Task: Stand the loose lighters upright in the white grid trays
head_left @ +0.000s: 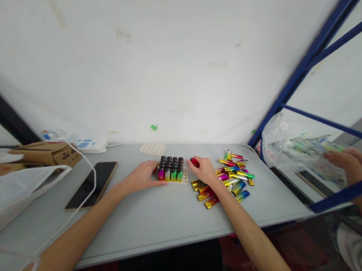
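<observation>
Rows of upright lighters (171,174) with black tops and bright gradient bodies stand in a white tray (185,178) with round holes. My left hand (146,176) grips the tray's left end, thumb along the front edge and fingers at the side and behind. At the tray's right, my right hand (205,171) is closed on a red lighter (194,162), partly hidden by the fingers. Just right of that hand lies a loose pile of shiny metallic lighters (232,177) in gold, red, blue, green and purple.
Behind lies another white holed tray (152,148). A phone (92,185) with a white cable, a cardboard box (54,152) and a white plastic bag (14,189) occupy the left. A blue metal frame (297,86) stands right; beyond it are another person's hands (342,156) and a clear bag (274,138).
</observation>
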Motion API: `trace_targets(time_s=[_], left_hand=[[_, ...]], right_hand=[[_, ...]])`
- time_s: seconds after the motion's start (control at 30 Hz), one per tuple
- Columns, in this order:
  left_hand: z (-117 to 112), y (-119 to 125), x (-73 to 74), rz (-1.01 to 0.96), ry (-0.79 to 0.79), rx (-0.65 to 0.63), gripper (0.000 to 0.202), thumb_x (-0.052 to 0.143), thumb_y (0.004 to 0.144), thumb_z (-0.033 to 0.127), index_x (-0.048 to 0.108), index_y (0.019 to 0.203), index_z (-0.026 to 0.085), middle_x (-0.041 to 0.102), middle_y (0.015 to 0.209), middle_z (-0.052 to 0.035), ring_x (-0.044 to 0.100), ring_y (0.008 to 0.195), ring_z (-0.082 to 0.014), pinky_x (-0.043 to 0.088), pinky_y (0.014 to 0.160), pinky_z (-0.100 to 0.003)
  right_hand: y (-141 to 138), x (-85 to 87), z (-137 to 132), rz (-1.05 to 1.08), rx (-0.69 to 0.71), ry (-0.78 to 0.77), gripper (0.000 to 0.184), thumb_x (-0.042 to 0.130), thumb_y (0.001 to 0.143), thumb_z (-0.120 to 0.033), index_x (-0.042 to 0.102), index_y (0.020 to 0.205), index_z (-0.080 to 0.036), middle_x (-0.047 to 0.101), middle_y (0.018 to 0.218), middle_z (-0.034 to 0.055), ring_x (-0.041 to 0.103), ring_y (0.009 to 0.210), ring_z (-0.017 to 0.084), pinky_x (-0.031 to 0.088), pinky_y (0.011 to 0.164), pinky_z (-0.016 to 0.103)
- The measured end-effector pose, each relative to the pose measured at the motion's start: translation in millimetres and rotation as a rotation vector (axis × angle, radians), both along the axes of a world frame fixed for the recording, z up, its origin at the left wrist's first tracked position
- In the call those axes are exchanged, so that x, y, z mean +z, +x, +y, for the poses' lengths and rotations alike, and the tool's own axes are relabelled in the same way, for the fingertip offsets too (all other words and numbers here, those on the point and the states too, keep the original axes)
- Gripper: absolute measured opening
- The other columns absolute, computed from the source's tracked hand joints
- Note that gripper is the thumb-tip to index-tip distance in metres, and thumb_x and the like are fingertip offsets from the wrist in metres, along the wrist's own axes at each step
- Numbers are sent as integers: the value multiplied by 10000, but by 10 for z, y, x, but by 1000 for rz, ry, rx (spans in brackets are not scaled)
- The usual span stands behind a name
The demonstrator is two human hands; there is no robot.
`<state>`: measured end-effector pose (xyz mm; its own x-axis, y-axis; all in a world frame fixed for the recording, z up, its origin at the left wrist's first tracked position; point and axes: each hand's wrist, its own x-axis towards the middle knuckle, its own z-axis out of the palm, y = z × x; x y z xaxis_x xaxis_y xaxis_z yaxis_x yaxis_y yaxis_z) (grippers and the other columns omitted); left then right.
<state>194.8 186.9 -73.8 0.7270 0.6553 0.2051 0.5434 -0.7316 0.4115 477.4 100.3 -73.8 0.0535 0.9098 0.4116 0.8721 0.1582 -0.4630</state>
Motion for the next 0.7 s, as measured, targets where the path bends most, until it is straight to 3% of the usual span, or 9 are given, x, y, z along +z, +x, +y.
trace_targets(time_s=[0.53, 0.7], left_hand=[[-3, -9, -25, 2, -9, 11, 609, 775, 755, 761, 696, 965, 195, 757, 1007, -112, 685, 927, -322, 534, 859, -415], [1, -5, -11, 19, 7, -13, 581, 764, 779, 743, 676, 949, 195, 750, 986, -105, 683, 911, -317, 522, 841, -409]], right_hand=[[71, -61, 48, -8, -31, -9, 462, 536, 1064, -482, 594, 687, -221, 583, 599, -1, 435, 563, 149, 278, 623, 297], [68, -83, 54, 43, -89, 9, 412, 534, 1031, -389, 580, 661, -214, 544, 579, -9, 419, 562, 145, 263, 614, 296]])
